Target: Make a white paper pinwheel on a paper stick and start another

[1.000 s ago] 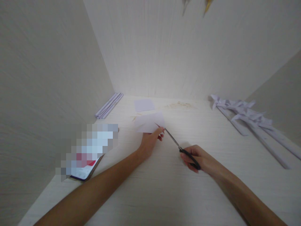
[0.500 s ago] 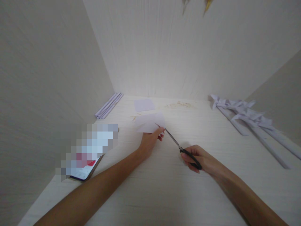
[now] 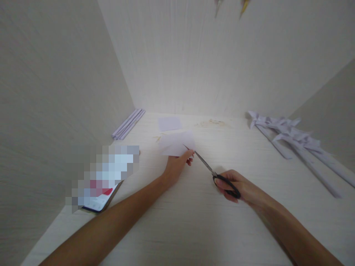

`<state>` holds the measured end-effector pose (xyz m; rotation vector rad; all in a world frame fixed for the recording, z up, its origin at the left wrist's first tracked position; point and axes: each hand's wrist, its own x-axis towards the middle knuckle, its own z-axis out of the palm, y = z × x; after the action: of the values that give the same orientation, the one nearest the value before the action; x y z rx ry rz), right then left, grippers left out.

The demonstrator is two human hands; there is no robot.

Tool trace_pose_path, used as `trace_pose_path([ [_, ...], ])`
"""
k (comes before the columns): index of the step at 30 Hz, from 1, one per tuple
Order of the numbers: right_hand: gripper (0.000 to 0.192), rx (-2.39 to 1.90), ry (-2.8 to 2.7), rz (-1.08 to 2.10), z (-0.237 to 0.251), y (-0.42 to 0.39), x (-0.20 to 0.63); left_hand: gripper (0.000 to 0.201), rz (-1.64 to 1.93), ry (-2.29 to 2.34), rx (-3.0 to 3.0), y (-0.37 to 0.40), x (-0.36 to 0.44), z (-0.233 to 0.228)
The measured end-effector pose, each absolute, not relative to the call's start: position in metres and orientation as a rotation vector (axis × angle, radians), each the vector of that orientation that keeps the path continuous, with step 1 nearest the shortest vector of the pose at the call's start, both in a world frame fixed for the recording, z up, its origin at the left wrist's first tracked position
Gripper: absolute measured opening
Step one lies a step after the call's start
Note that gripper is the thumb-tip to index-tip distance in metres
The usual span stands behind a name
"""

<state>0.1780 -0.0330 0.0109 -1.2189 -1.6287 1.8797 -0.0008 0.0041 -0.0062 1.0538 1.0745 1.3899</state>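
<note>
— Scissors [image 3: 215, 174] and right hand [image 3: 239, 182]: both shifted slightly toward my right since the earlier frame, the handle end most plainly. Left hand [image 3: 174, 168] and pale sheet [image 3: 175, 142]: nearly unmoved.

— How are your hands set?

— Left: thumb and fingers pinched together on the pale sheet at its near right corner. Right: fingers wrapped around the black handles of the scissors. Whether the blades are spread or together, I cannot tell.

— Where does the pale sheet lie?

— Over the white tabletop [image 3: 177, 229], in front of me, just nearer than a second sheet [image 3: 169, 123]. The slender end of the scissors reaches my left thumb. Beyond the thumb, a thin dark line marks the pale sheet; blade tip or slit, I cannot say. Well apart: rolled paper tubes [image 3: 128, 125] at left, paper-topped sticks [image 3: 301, 142] at right.

— What does the shift signify?

— By my judgement, a small adjustment of the scissors' angle, with the work at this corner unfinished: the pale sheet appears in one piece.
</note>
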Motion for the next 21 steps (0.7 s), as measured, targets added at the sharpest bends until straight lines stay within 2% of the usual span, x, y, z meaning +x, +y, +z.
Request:
trace_pose_path([
  [21,0.045,-1.181,-1.669,1.862,0.0072,-0.031,0.1781,0.016,1.413,1.069,0.955,0.0047,0.0022,-0.006],
])
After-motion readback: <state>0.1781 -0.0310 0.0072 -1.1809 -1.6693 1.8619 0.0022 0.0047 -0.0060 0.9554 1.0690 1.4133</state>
